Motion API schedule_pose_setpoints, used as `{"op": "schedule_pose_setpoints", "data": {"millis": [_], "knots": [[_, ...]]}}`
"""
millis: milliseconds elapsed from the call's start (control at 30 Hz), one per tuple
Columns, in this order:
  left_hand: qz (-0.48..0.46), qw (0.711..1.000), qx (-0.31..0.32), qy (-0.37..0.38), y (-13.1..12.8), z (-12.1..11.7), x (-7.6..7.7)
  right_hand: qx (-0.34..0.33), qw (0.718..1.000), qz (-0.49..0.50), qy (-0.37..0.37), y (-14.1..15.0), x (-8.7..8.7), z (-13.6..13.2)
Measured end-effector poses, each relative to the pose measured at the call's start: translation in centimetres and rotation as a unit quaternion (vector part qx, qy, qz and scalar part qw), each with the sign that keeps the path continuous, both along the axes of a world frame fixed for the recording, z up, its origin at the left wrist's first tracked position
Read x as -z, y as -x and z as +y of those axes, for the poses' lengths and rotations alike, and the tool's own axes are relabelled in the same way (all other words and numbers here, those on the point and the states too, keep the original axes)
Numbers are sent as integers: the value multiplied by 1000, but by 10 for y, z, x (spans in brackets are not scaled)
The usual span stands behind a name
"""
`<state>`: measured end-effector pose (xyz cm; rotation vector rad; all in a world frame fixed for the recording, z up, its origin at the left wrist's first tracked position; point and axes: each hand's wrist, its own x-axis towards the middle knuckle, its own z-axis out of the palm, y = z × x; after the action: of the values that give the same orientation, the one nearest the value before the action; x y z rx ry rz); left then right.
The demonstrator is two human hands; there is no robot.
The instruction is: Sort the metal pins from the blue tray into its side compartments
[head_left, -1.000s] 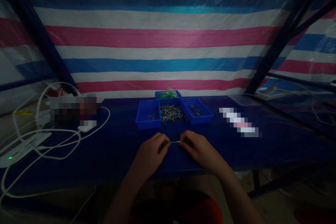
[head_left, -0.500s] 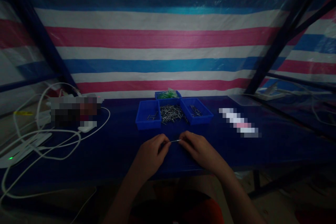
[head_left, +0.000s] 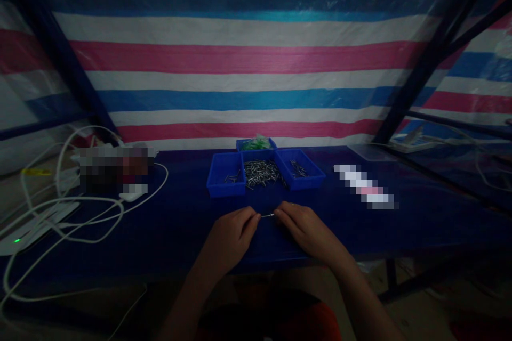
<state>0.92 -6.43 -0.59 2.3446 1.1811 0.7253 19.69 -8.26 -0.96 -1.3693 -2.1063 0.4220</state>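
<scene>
A thin metal rivet (head_left: 268, 216) spans the gap between my hands, low over the front of the blue table. Its slim shaft runs into the pinched thumb and fingers of my left hand (head_left: 232, 232). The thicker, lighter end meets the closed fingertips of my right hand (head_left: 306, 228); both tips of the rivet are hidden. Just beyond my hands lies a heap of similar metal pieces (head_left: 262, 172). A blue tray (head_left: 226, 190) to its left holds a few pieces, and a second blue tray (head_left: 307, 183) to its right holds several.
Behind the heap, a small blue bin (head_left: 239, 145) contains green plastic bags (head_left: 258, 143). White cables (head_left: 120, 208) loop over the table's left side near a white device (head_left: 38, 226) with a green light. Blue frame posts (head_left: 420, 58) and a striped sheet (head_left: 256, 58) enclose the table (head_left: 176, 234).
My right hand's fingers have drawn closer together around the rivet's end and shifted very slightly. My left hand stays nearly in place, still pinching the shaft.
</scene>
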Motion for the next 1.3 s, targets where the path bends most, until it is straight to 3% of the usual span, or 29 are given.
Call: {"op": "schedule_pose_setpoints", "data": {"millis": [300, 1033, 1300], "knots": [[-37, 999, 0, -5, 1, 4, 5, -12, 999, 35, 8, 0, -2, 1], [10, 1000, -6, -2, 0, 1, 1, -2, 1000, -3, -1, 1, -2, 0], [-28, 1000, -6, -1, -1, 2, 0, -7, 1000, 16, 9, 0, -4, -2]]}}
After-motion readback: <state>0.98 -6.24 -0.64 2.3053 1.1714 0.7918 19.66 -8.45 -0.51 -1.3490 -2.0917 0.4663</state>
